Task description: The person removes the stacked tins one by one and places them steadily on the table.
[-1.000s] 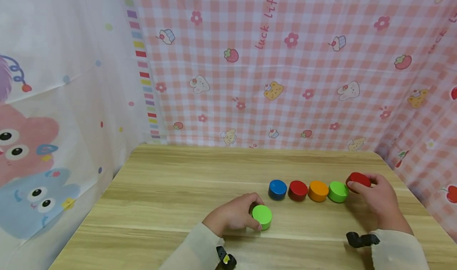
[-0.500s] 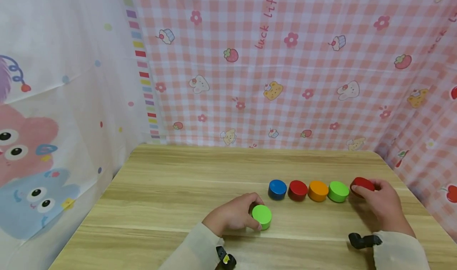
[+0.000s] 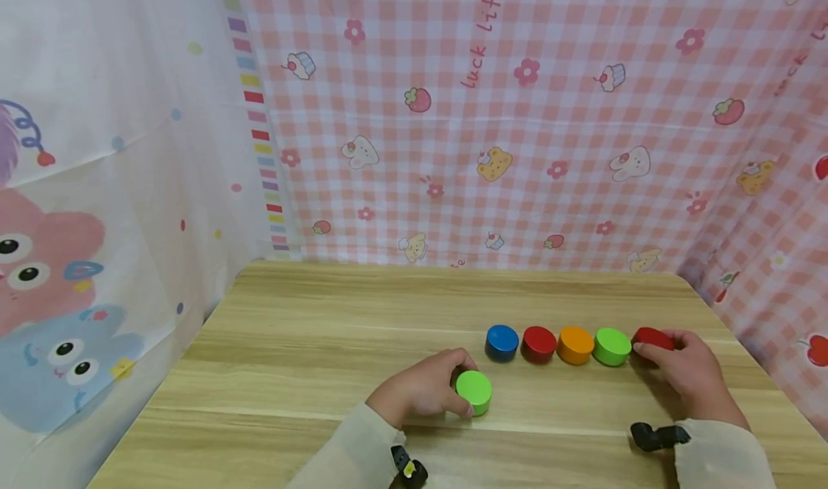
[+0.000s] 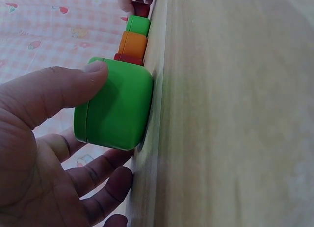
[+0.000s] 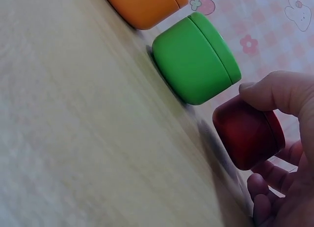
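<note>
My left hand (image 3: 423,387) holds a small round green jar (image 4: 117,104) between thumb and fingers, in front of a row of similar jars. That jar stands on the table, and a lid seam shows in the left wrist view. At the row's right end my right hand (image 3: 692,370) pinches a dark red jar (image 5: 248,131) by its sides. A shadowed gap beneath it in the right wrist view suggests it is just off the tabletop. Directly left of it stands another green jar (image 3: 612,346); whether the two touch is hard to tell.
Further left in the row stand an orange jar (image 3: 575,345), a red jar (image 3: 539,344) and a blue jar (image 3: 502,343). The wooden table (image 3: 310,331) ends at a pink checked cloth (image 3: 453,136) behind, with a white printed cloth (image 3: 142,208) along the left.
The right hand has lowered the dark red jar toward the table, shifting slightly right and then a little back left toward the green jar. The left hand has stayed put.
</note>
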{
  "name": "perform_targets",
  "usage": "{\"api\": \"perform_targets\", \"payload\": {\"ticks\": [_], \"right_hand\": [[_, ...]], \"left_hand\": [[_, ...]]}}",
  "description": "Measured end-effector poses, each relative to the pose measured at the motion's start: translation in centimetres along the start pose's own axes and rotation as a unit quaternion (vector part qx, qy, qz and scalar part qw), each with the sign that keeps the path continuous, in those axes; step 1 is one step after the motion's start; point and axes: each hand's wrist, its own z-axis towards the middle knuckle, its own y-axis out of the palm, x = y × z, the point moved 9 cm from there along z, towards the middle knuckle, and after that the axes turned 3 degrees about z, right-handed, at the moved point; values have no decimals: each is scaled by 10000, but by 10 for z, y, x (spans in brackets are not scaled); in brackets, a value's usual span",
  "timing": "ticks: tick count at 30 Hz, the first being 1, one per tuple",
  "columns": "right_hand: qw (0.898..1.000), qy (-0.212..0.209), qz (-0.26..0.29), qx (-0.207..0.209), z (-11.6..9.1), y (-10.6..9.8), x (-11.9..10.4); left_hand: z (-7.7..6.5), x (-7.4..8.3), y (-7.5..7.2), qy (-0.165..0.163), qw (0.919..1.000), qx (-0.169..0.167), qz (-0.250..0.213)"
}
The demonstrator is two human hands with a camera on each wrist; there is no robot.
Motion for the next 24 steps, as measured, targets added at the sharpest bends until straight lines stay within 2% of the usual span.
{"api": "perform_targets", "payload": {"ticks": [14,24], "right_hand": [[9997,91,-167,-182,2,3,4],[9995,-62,-258,-181,2,4,1]], "left_hand": [[-1,4,0,-12,10000,80,-39],[-2,6,-12,-153,9983,555,34]]}}
